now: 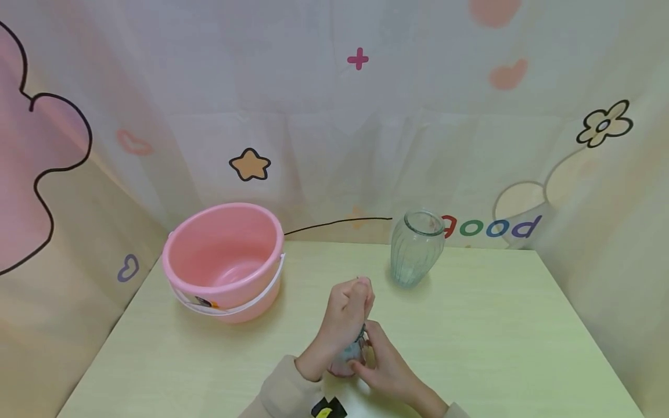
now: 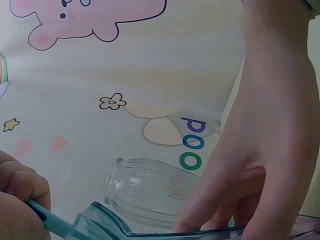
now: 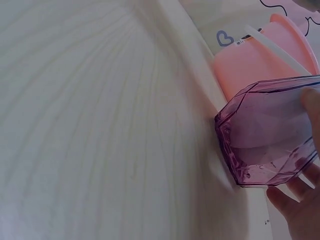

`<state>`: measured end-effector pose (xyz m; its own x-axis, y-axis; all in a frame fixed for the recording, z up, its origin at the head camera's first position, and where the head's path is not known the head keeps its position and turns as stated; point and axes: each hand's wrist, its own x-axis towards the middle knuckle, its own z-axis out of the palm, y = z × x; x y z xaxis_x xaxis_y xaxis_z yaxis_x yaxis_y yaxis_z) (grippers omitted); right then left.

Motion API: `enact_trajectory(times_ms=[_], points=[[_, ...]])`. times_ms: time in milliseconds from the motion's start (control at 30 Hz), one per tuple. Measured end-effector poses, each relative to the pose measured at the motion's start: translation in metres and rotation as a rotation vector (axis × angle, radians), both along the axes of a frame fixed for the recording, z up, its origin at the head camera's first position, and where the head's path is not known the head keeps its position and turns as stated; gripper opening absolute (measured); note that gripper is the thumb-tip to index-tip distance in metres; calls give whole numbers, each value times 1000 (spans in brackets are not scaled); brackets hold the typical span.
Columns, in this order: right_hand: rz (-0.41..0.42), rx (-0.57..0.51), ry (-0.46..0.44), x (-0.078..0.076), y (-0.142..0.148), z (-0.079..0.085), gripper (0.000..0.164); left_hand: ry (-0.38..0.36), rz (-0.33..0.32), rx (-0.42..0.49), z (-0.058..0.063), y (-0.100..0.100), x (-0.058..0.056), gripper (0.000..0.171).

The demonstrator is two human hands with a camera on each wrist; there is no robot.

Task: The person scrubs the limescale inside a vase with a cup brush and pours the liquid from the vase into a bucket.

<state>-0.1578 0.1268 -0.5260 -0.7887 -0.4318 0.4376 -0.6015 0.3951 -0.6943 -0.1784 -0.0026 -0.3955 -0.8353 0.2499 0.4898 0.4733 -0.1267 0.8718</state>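
Note:
In the head view my left hand (image 1: 349, 310) grips a light blue stick-like handle (image 2: 52, 220), whose end runs into the mouth of a glass vase. This vase (image 3: 270, 130) is faceted, purple at its base and blue at its neck (image 2: 97, 220). My right hand (image 1: 389, 363) holds it round the body, thumb on one side and fingers on the other. The vase's upper part is partly hidden behind my left hand in the head view. What sits on the handle's far end inside the glass I cannot tell.
A clear ribbed glass vase (image 1: 415, 252) stands upright at the back, right of my hands. On the left stands a pink bucket (image 1: 225, 296) with a white handle (image 1: 266, 291). A printed curtain (image 1: 313, 145) hangs behind the pale wooden table (image 1: 496, 325).

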Motion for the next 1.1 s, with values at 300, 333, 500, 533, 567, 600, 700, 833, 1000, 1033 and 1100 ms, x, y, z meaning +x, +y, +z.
enact_trajectory(times_ms=[300,333,500,533,567,600,700,833,1000,1033,1100], points=[[14,-29,16,-1,-1,-2,72,20,12,5,4,-1,6,34],[12,-32,10,-1,-1,-2,72,17,9,5,4,-1,5,34],[3,-38,-8,0,-1,-2,73,11,-7,-8,6,-2,4,35],[2,-38,-10,1,-1,-2,73,13,-12,-11,7,-3,4,35],[1,-39,-14,0,-2,-2,73,15,-13,-12,8,-3,4,35],[1,-37,-15,1,-2,-1,73,20,-13,-10,10,-3,4,36],[-1,-40,-21,1,-2,-1,73,29,-12,17,17,-3,3,37],[-6,-48,-27,2,-2,0,73,53,-24,45,26,-3,1,38],[-23,-40,-21,2,-3,-1,72,69,-29,24,29,-3,0,39],[-31,-39,-35,2,-3,0,72,67,-26,21,30,-3,-1,38],[-47,-33,-54,3,-2,0,72,65,-21,13,31,-3,-1,39]])
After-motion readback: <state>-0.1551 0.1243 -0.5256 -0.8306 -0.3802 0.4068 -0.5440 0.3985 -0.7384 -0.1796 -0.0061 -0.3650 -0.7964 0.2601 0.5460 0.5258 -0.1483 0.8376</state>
